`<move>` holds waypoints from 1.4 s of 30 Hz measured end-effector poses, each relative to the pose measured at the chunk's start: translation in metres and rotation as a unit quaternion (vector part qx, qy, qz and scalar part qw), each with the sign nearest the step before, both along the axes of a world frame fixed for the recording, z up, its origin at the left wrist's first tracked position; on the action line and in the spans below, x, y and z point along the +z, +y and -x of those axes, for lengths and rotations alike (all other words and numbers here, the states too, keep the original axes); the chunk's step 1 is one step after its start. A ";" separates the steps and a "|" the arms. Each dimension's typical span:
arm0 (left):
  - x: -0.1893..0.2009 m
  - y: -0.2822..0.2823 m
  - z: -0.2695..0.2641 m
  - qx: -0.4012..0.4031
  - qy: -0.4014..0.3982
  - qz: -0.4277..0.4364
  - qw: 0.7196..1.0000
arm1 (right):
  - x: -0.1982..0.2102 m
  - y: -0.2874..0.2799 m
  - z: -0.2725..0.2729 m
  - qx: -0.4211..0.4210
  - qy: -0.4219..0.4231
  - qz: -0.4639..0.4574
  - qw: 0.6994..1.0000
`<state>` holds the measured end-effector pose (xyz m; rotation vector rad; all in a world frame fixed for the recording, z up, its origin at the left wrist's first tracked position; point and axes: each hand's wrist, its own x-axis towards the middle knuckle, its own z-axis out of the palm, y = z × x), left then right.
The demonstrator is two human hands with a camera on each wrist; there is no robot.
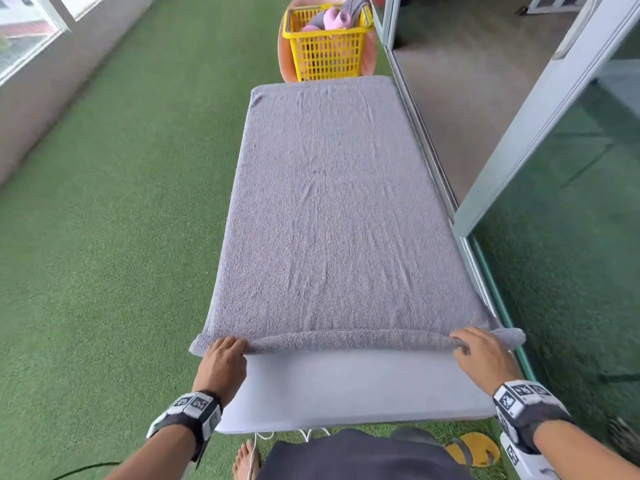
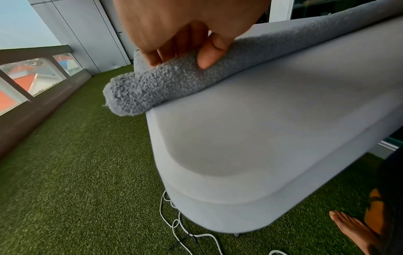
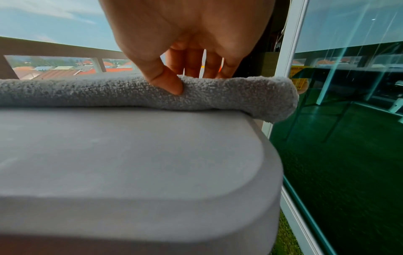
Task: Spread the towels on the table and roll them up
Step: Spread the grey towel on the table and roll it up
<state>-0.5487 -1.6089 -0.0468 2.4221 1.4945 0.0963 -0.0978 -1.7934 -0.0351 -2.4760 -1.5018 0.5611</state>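
Grey terry: one towel [image 1: 325,209] lies spread along the counter [image 1: 349,386], its near edge curled into a thin roll low in the frame. At lower left, the left hand [image 1: 223,355] pinches the roll; at lower right, the right hand [image 1: 479,351] pinches it too. One yellow basket [image 1: 327,46] sits top centre.
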 end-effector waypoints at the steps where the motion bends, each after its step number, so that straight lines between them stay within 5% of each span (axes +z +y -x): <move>1: 0.003 -0.001 -0.001 0.007 0.005 0.008 1.000 | 0.004 0.002 -0.001 0.006 -0.004 0.016 1.000; 6: 0.007 0.005 -0.003 0.023 0.045 0.043 0.998 | 0.010 0.008 -0.006 0.024 -0.014 0.051 0.998; 10: 0.010 0.011 -0.008 0.030 0.049 0.006 0.998 | 0.002 0.013 -0.010 0.032 -0.088 -0.009 0.996; 16: 0.001 0.005 -0.018 0.003 0.019 0.038 0.999 | -0.010 0.007 -0.006 0.069 -0.081 0.042 0.993; 22: 0.002 0.009 -0.011 0.031 0.001 0.040 0.999 | -0.011 0.016 -0.003 0.019 -0.063 -0.025 0.998; 28: 0.019 0.020 -0.024 0.042 0.049 0.079 0.995 | 0.007 0.033 -0.007 0.028 -0.133 0.092 0.986; 42: 0.005 0.019 -0.022 0.010 -0.015 0.023 1.000 | -0.001 0.031 -0.011 0.041 -0.073 0.002 0.996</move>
